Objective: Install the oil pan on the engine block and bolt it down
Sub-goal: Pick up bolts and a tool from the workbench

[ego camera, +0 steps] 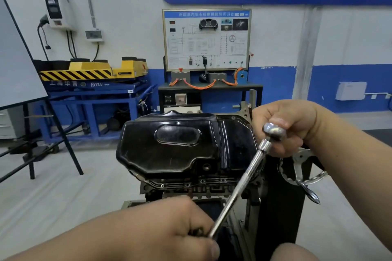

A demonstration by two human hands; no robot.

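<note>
A glossy black oil pan (180, 146) lies on top of the engine block (191, 186), which is mounted on a stand. A chrome ratchet wrench (244, 180) slants across the pan's right front corner. My right hand (292, 127) grips the wrench's round head at the pan's right edge. My left hand (169, 229) grips the lower end of the handle, low in the view in front of the block. Small bolts (162, 186) show along the pan's front flange. The socket under the ratchet head is hidden by my right hand.
A chrome handwheel (301, 167) on the engine stand sits just right of the block under my right arm. An easel board (19, 65) stands at the left. A training panel bench (206, 48) and a blue lift cart (95, 91) stand along the back wall.
</note>
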